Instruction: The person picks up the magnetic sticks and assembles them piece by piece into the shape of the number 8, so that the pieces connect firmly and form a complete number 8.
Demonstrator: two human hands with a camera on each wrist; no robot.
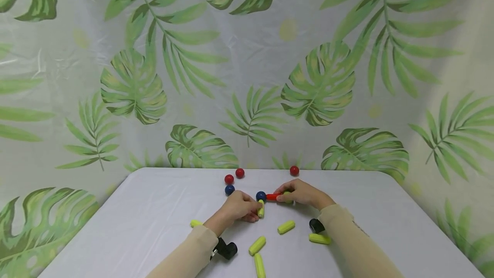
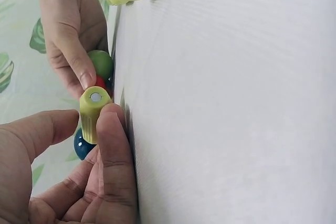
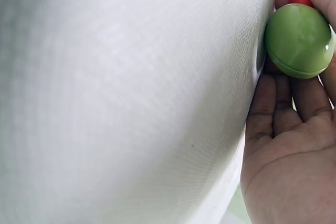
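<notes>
My left hand (image 1: 240,207) pinches a yellow-green ridged rod (image 2: 92,116) between thumb and finger, its pale round end facing the left wrist camera. A blue ball (image 1: 261,196) sits at the rod's far end. From that ball a red rod (image 1: 272,197) runs right, with a green ball (image 3: 299,40) at its other end. The thumb and fingers of my right hand (image 1: 302,193) hold the red rod beside the green ball. Part of the red rod is hidden by this hand. All these joined pieces lie at the white tabletop.
Loose yellow-green rods lie nearer me, among them one at centre (image 1: 286,227), one to the right (image 1: 319,238) and one in front (image 1: 257,246). Two red balls (image 1: 229,179) and a blue ball (image 1: 230,190) stand left; another red ball (image 1: 294,170) is by the back edge.
</notes>
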